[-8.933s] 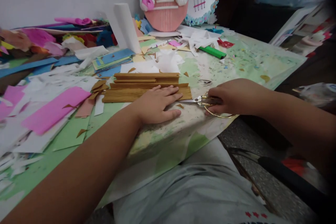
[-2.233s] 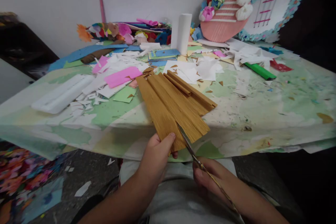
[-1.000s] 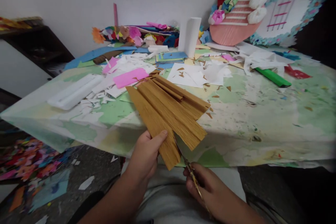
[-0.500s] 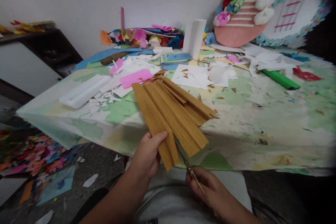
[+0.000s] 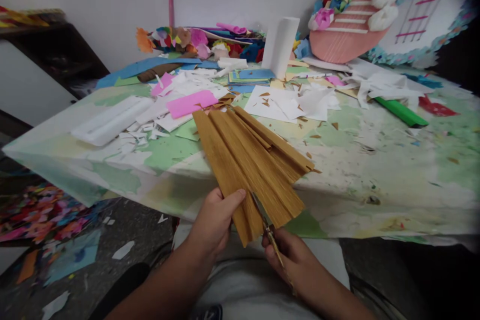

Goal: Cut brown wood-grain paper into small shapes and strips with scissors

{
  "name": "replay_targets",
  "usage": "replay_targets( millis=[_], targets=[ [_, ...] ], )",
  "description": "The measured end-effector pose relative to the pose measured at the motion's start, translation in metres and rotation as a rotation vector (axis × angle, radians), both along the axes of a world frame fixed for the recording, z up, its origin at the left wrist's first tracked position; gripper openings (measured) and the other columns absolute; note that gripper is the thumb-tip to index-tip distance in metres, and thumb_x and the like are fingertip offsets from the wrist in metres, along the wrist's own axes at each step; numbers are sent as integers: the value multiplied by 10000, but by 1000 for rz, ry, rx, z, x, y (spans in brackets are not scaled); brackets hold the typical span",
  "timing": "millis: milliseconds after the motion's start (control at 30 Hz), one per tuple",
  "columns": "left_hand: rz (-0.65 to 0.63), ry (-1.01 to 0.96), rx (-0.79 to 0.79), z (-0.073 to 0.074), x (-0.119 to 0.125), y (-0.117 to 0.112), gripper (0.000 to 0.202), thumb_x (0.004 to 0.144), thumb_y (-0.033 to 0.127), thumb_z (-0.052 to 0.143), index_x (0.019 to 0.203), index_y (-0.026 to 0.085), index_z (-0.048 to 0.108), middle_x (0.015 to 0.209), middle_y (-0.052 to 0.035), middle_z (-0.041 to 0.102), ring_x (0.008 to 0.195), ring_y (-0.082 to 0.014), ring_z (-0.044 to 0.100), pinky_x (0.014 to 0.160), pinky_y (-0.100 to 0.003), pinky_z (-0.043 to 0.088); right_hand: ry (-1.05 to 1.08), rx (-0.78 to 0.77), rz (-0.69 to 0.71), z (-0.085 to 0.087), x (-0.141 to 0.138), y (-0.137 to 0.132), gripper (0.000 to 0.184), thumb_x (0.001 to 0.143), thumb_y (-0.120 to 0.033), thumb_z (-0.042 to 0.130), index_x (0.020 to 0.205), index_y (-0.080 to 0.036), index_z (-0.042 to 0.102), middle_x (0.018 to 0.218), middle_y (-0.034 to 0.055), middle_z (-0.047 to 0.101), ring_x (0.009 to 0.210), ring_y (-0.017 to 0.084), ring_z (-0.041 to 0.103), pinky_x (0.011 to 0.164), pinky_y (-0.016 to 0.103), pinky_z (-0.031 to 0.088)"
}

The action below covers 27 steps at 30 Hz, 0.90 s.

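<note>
A sheet of golden-brown crepe paper (image 5: pixel 247 160), with folds running along it, reaches from the tabletop over the near table edge. My left hand (image 5: pixel 215 217) pinches its left strip near the lower end, thumb on top. In my right hand (image 5: pixel 294 260) is a pair of scissors (image 5: pixel 275 247), gold-coloured at the handles. Their blades lie in the slit between the left strip and the wider part of the paper. The blade tips are partly hidden by the paper.
A cloth-covered table (image 5: pixel 356 180) carries brown and white scraps, a pink paper piece (image 5: pixel 193 104), a white plastic tray (image 5: pixel 112 120) and a green roll (image 5: pixel 401 111). Paper flowers (image 5: pixel 198 40) and a pink paper boat (image 5: pixel 347 42) stand behind. Colourful scraps (image 5: pixel 48 212) cover the floor at left.
The scissors have moved slightly further up into the slit, and my right hand is closer to the paper's lower edge. My left hand keeps its pinch; the view has shifted a little.
</note>
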<state>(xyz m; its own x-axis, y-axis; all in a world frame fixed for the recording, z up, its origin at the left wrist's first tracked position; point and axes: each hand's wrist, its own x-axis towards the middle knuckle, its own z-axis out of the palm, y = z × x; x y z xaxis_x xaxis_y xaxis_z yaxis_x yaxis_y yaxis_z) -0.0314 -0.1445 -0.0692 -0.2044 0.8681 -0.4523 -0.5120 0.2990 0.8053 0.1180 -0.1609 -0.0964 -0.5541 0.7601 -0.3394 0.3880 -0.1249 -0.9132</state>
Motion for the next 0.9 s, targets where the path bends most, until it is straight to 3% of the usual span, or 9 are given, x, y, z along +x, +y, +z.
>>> replay_targets(
  millis=[200,400,567,700,900],
  targets=[
    [-29,49,-12,-1,0,-2,198,605,211,612,779,119,595,780,-57,655,648,-144,585,614,-256,458,4,37,-27,3,-4,4,386,749,-521,348,712,-156,466,686,25,474,641,132,423,578,243,370],
    [-61,129,-5,3,-3,-4,201,616,242,595,775,119,599,827,-70,656,722,-170,593,626,-258,456,-57,-48,-38,13,-11,3,439,733,-560,327,655,-150,462,573,-17,393,533,93,355,494,216,348],
    [-99,185,-30,8,-10,-3,209,606,249,592,765,114,601,824,-85,656,739,-198,596,608,-274,456,16,35,-16,15,-14,5,385,739,-515,359,625,-161,460,605,-5,426,588,111,406,554,224,377],
    [-80,194,-35,4,-12,0,218,600,244,585,769,109,602,820,-90,655,720,-194,594,600,-273,456,54,65,-24,10,-15,5,390,749,-517,360,656,-161,488,639,11,477,640,126,453,612,235,402],
    [-13,155,-37,-3,-9,1,185,592,230,574,733,113,600,755,-77,655,699,-184,591,603,-271,457,57,11,-31,9,-20,6,507,747,-590,282,600,-162,512,515,0,468,578,128,476,585,241,422]
  ],
)
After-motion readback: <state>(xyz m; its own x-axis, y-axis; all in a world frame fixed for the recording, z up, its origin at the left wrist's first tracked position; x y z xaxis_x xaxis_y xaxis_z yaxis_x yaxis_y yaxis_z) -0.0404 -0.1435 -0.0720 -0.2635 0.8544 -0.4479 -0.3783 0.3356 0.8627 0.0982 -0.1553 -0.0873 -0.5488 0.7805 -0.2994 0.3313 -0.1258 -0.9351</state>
